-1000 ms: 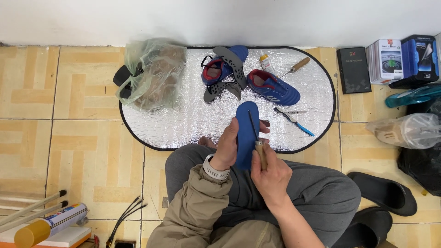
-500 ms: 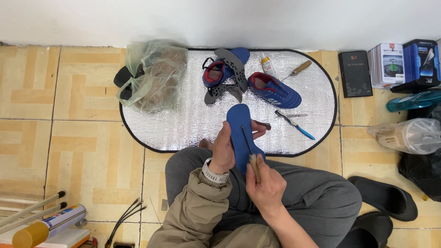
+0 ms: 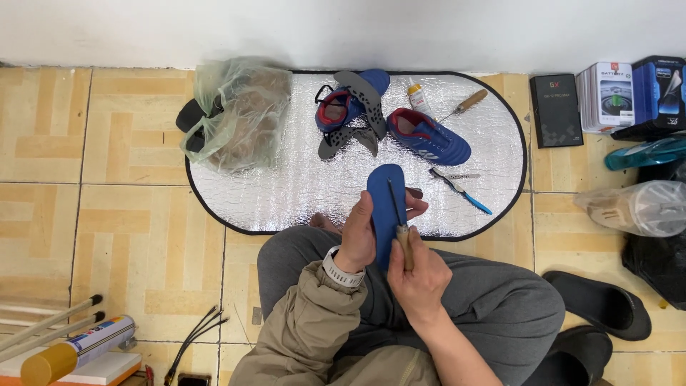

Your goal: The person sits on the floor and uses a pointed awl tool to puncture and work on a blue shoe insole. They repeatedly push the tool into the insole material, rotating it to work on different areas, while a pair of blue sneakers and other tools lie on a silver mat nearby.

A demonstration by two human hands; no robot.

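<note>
My left hand [image 3: 359, 236] grips a blue shoe insole [image 3: 386, 207] from its left side and holds it upright over my lap. My right hand [image 3: 420, 277] holds a wooden-handled awl [image 3: 400, 229], its thin metal shaft lying along the insole's face. On the silver foil mat [image 3: 286, 189] ahead lie two blue and red sports shoes [image 3: 427, 136], one [image 3: 343, 107] with grey studded sole pieces [image 3: 361, 96] across it.
A plastic bag of brown material [image 3: 236, 114] sits on the mat's left end. A glue bottle [image 3: 418, 98], a second awl [image 3: 464, 104] and a blue-tipped tool [image 3: 461, 189] lie on the mat. Boxes [image 3: 607, 96] stand at right, black slippers [image 3: 600, 304] by my leg, a tube [image 3: 78, 347] at lower left.
The insole and both hands shifted slightly left and toward me. The awl has turned from beside the insole to lie along its face.
</note>
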